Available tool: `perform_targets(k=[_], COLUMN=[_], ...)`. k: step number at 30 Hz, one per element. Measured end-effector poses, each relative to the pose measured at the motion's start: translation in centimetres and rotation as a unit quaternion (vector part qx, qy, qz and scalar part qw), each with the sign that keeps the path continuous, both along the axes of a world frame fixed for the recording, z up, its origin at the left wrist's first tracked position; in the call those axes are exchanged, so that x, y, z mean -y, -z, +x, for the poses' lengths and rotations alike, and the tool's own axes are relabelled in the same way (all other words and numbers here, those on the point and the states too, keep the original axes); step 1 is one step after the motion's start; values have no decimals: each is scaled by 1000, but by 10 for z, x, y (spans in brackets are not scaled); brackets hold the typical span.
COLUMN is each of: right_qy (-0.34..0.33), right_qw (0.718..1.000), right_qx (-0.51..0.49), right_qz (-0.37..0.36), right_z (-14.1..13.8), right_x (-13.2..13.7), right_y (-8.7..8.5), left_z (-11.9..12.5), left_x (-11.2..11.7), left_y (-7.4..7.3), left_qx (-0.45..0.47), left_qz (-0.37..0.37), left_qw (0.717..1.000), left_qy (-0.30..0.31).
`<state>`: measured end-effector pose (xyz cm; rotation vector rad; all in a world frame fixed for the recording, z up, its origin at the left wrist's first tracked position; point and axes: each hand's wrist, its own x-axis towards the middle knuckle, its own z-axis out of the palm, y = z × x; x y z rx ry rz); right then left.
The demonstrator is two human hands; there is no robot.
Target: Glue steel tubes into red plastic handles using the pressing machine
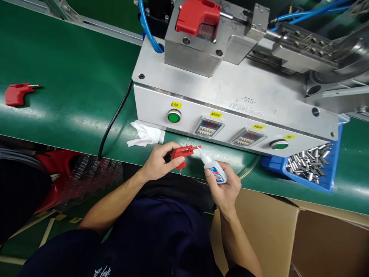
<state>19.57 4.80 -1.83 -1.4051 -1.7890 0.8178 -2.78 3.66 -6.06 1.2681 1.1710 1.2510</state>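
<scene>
The left hand (158, 161) is closed around a red plastic piece (180, 153), its fingers wrapped over the thick end while a thin red-tipped rod points out toward the right. The right hand (221, 186) grips a small white glue bottle (215, 172) with a blue label, tilted so that its narrow nozzle (200, 151) sits at the rod, touching it or just beside it. Both hands are held up just above the near edge of a green tabletop (72, 57), in front of a steel machine (230, 88).

Just beyond the left hand lies a crumpled white cloth (145, 133), and a black cable (115, 119) runs down over the edge of the tabletop. The front of the machine carries two green buttons (174, 116) and two digital timers (209, 127), and a second red plastic piece (196, 17) sits in a steel block on top. Another red plastic piece (20, 94) lies well off to the left on the tabletop. To the right, a blue tray (331, 173) holds a heap of short metal tubes (307, 163). Below the right arm stands an open cardboard box (259, 227), and a clear bag of red parts (95, 173) sits below the left arm
</scene>
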Motion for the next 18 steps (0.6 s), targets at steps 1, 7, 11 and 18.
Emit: perform_targets(k=[1, 7, 11, 18], right_qy=[3, 7, 16, 19], right_qw=[1000, 1000, 1000, 1000], right_qx=[-3, 2, -3, -12], right_qz=[4, -3, -3, 0], right_z=[0, -4, -4, -6], right_x=[1, 3, 3, 3], right_y=[-1, 0, 2, 3], left_z=[0, 1, 0, 0], left_x=[0, -1, -1, -1], left_y=[0, 0, 1, 0], left_qx=[2, -7, -6, -6], left_qz=[1, -2, 9, 18], left_qw=[1000, 1000, 1000, 1000], left_qy=[0, -12, -12, -10])
